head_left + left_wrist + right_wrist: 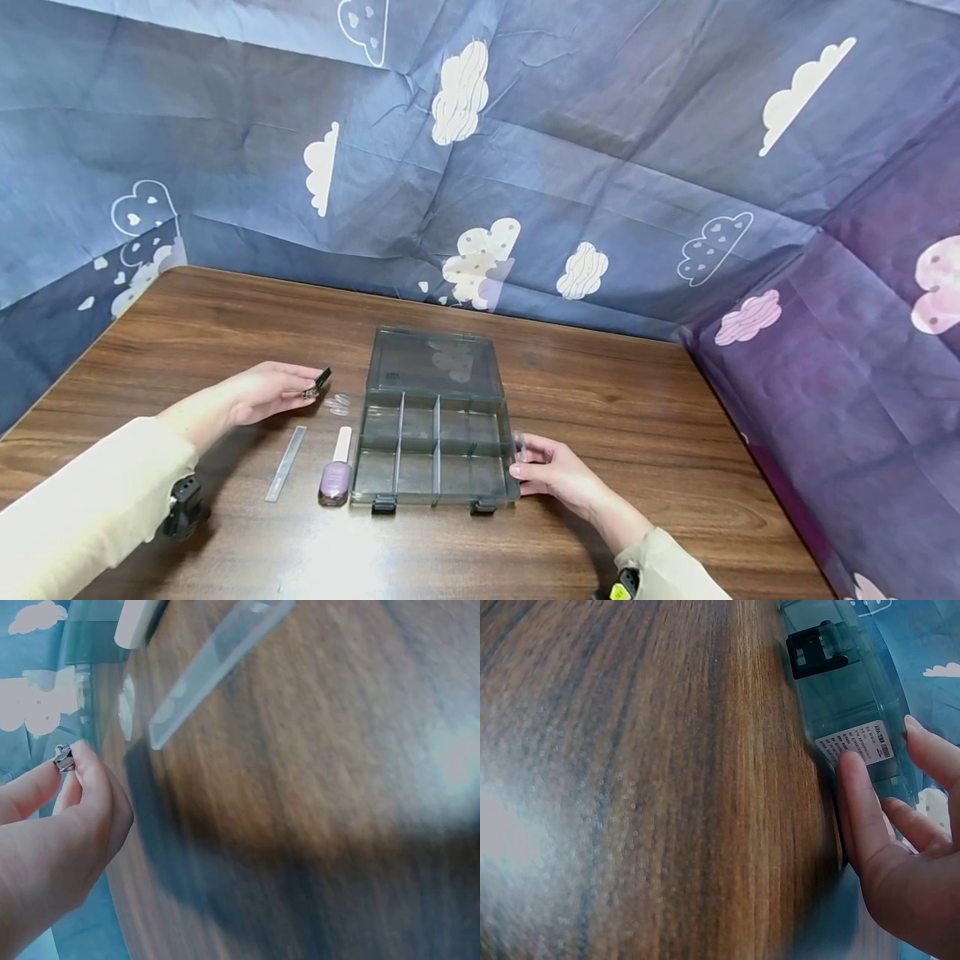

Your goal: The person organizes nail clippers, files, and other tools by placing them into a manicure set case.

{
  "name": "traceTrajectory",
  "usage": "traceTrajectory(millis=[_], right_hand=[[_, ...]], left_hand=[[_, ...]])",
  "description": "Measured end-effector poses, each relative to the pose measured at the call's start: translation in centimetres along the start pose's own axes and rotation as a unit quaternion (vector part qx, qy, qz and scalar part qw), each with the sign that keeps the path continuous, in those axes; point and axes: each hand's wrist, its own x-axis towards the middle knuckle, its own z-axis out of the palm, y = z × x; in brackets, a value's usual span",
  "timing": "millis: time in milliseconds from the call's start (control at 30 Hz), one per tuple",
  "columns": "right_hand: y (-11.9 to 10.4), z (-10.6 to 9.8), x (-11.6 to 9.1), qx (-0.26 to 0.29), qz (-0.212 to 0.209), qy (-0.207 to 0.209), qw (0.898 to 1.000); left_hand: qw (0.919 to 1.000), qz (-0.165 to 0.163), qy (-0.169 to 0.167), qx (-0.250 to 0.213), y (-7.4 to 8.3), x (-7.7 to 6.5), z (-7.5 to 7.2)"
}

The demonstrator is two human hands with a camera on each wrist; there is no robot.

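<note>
Got the clipper (pixel 318 383) pinched in my left hand (pixel 268 393), box (pixel 417 477) lying off to its right, my right hand (pixel 553 473), fingers spread, touching the box's right wall.

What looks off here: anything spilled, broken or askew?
Nothing really stands out: no spill or breakage shows. The clear strip lies slanted and the small clear pieces lie loose beside the open box, but that looks ordinary. At most, the backdrop is creased.

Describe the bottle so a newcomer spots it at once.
On the brown table, find the grey see-through compartment box, lid open. Left of it in the head view, between it and a flat strip, is the bottle. Its purple body and white cap set it apart from both.
</note>
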Motion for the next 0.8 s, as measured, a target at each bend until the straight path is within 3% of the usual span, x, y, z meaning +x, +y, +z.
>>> traceTrajectory(millis=[267, 800], right_hand=[[-0.2, 0.1, 0.0, -0.002, 0.003, -0.003, 1.0], [0.0, 0.0, 0.0, -0.002, -0.003, -0.005, 1.0]], left_hand=[[0.9999, -0.002, -0.013, -0.008, 1.2, -0.2, 1.4], [0.999, -0.008, -0.037, -0.024, 2.6, 0.3, 6.1]])
